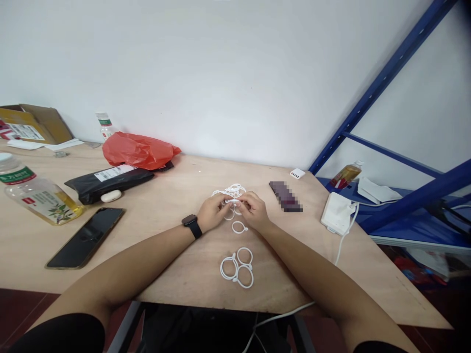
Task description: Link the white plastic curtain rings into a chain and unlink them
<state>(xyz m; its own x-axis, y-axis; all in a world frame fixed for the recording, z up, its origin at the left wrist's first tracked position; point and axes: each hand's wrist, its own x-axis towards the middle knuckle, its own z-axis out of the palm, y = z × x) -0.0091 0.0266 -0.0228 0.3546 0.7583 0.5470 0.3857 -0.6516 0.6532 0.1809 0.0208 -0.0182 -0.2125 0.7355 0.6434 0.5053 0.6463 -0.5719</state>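
My left hand (214,212), with a black smartwatch on its wrist, and my right hand (253,212) meet over the middle of the table. Both pinch one white plastic ring (231,200) between thumbs and fingers, seen nearly edge-on. Just behind the hands lies a pile of similar white rings (235,188), partly covered by my fingers. A single ring with a small tab (240,227) lies flat nearer to me, below the hands. Closer to the front edge, several rings (245,277) rest together, touching and overlapping.
On the left of the wooden table (165,279) are a phone (86,239), a drink bottle (40,193), a black parcel (110,181) and a red plastic bag (140,149). To the right lie a pixelated dark object (286,196) and a white power strip (336,213) with its cable.
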